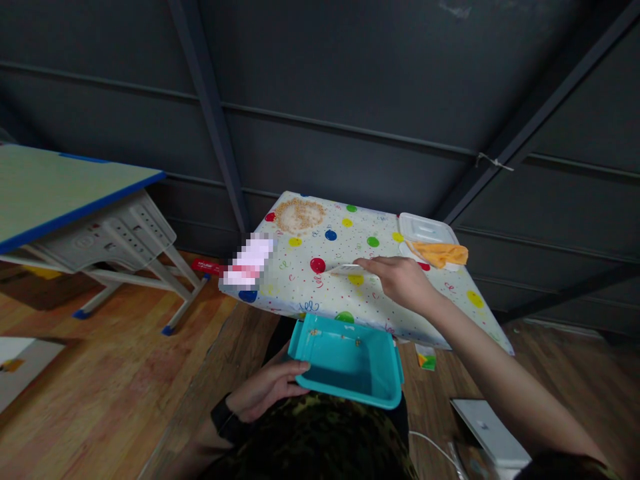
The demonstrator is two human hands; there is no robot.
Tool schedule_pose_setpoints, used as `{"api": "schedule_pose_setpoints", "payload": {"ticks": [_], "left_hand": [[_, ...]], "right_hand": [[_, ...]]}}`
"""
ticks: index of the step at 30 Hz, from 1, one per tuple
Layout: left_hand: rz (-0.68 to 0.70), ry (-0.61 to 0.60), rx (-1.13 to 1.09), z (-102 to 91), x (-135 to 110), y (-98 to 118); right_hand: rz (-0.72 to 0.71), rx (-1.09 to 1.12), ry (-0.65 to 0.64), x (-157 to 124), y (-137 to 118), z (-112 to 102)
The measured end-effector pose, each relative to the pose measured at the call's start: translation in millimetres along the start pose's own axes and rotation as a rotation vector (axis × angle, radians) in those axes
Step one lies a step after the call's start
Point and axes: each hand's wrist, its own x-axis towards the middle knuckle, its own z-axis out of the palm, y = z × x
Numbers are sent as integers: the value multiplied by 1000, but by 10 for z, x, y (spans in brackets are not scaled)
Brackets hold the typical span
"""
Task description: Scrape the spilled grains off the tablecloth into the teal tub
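My left hand (267,389) grips the near left edge of a teal plastic tray (350,363), held below the front edge of a small table with a dotted white cloth (310,293). My right hand (400,280) reaches over the cloth, its fingers closed on a thin white flat tool (345,269) that rests on the cloth. A heap of light brown grains (300,215) lies at the table's far left corner. A few grains lie inside the tray.
A white lidded box (425,228) with an orange cloth (440,253) sits at the table's far right. A blue-edged desk (60,193) stands to the left. A white device (493,433) with a cable lies on the wooden floor at right, near a small packet (426,359).
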Motion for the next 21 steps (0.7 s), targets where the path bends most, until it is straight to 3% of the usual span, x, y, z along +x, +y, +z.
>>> {"api": "schedule_pose_setpoints", "payload": {"ticks": [9,21], "left_hand": [[-22,1,17,-66,10,-34],[-16,-13,-27,-44,17,-28]], "right_hand": [[-101,83,34,-243,-92,-137],[-120,137,7,-530,-255,-320]]}}
